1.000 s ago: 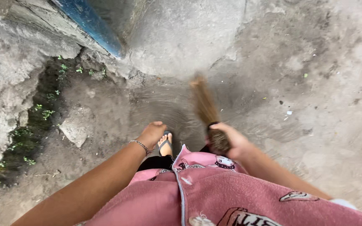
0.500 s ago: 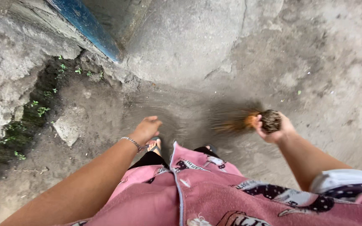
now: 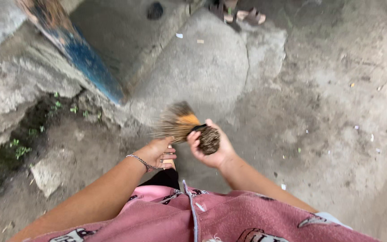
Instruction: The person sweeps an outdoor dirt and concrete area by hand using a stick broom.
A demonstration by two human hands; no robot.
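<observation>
Far left: one blue-painted post (image 3: 83,60) rises from cracked concrete ground (image 3: 319,112). Left hand (image 3: 160,151), one chain bracelet (image 3: 140,161) at the wrist, arm extended forward, fingers loosely curled and open, touching the underside of the bristles. One hand broom (image 3: 189,127) lies between both hands, bristles fanned toward the left, bound stub end facing near. Right hand (image 3: 211,145) is closed around the broom's bound end, arm bent inward. Far centre: two sandals (image 3: 238,13).
</observation>
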